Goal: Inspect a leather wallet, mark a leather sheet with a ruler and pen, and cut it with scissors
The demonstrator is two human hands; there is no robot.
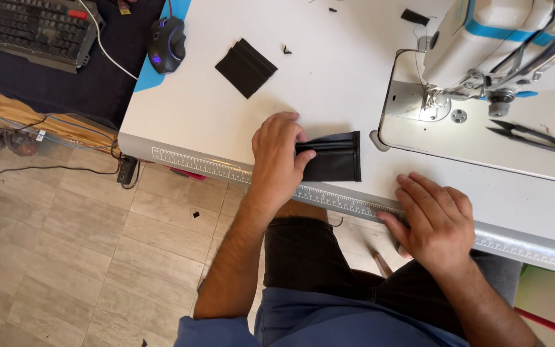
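Left hand (279,157) flat, fingers pressed on the left end of folded black fabric (334,157) near the table (329,77) edge — no grasp. Right hand (435,222) open, palm down on the ruler strip (329,197), right of the fabric. Sewing machine (496,45) far right — snips (528,135) beside it.

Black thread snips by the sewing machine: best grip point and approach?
Take the thread snips by the looped handle end on the right, coming from above. They lie flat on the machine bed, with the points facing left toward the needle, and the right hand is nearer.
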